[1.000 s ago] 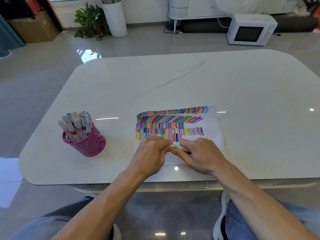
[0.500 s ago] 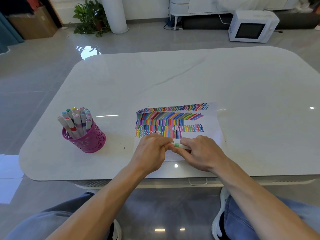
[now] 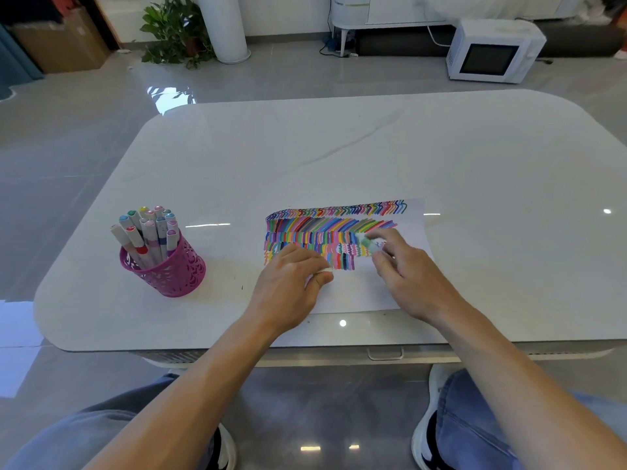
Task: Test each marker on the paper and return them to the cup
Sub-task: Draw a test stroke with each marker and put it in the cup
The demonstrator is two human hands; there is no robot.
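Marker (image 3: 370,245), white with a green band, over a scribble-covered white paper sheet (image 3: 356,293) on a glossy white worktop (image 3: 339,157).
Head view: right hand (image 3: 410,273) grips it, blurred; left hand (image 3: 288,286) pinches a small white cap (image 3: 324,270); pink perforated cup (image 3: 169,271) of other markers (image 3: 149,232) stands well left.

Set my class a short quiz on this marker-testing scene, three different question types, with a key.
1. True or false: the pink cup stands on the paper.
2. Which hand holds the marker over the coloured strokes? A: left hand. B: right hand. C: neither.
3. Fill in: the left hand pinches a small white ____ at its fingertips.

Key: 1 false, the cup stands on the table, left of the paper. 2 B. 3 cap.
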